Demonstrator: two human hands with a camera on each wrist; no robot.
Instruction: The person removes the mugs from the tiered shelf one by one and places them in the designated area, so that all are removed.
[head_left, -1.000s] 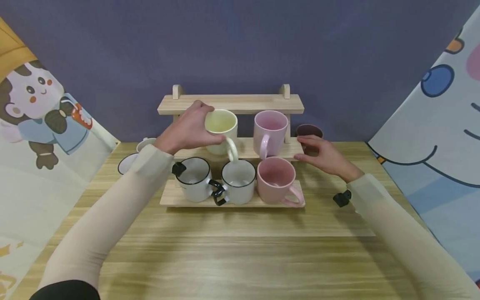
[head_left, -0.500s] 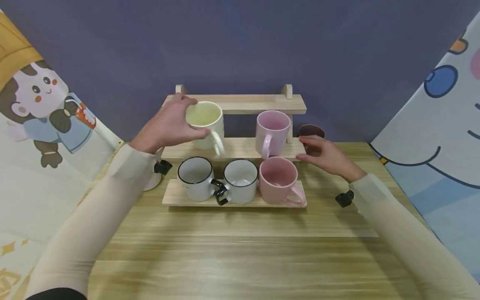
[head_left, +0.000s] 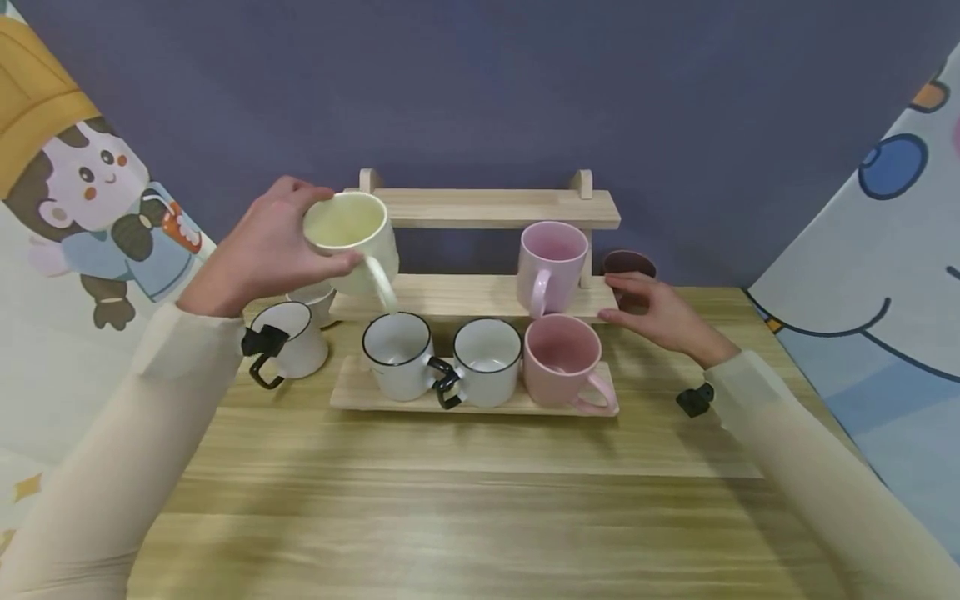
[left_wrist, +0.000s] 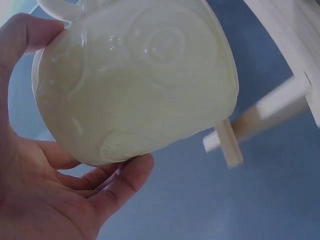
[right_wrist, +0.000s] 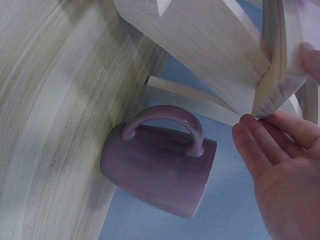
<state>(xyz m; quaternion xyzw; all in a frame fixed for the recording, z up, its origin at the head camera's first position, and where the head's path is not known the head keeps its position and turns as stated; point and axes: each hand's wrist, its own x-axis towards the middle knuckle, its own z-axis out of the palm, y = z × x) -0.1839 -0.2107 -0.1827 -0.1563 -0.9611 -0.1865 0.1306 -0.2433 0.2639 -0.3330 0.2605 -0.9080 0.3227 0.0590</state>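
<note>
My left hand (head_left: 262,250) grips a pale yellow mug (head_left: 381,243) by its rim and side, at the left end of the wooden rack's middle shelf (head_left: 457,293). In the left wrist view, thumb and fingers span the mug (left_wrist: 150,90), which has raised round patterns and appears off the shelf. My right hand (head_left: 663,318) pinches the right end of that shelf. The right wrist view has its fingertips (right_wrist: 245,122) against the board's end. A lilac mug (head_left: 567,268) stands on the middle shelf. Below it are a pink mug (head_left: 551,379) and two black-rimmed white mugs (head_left: 405,377).
Left of the rack, a white mug (head_left: 303,350) with a black handle stands on the table (head_left: 480,525), a white cup (head_left: 321,304) behind it. A dark mauve mug (right_wrist: 160,165) stands behind my right hand. The top shelf (head_left: 495,207) runs above.
My left hand has carried the yellow mug leftward along the middle shelf to its left end. The white mug at left has come into fuller view. My right hand stays at the shelf's end.
</note>
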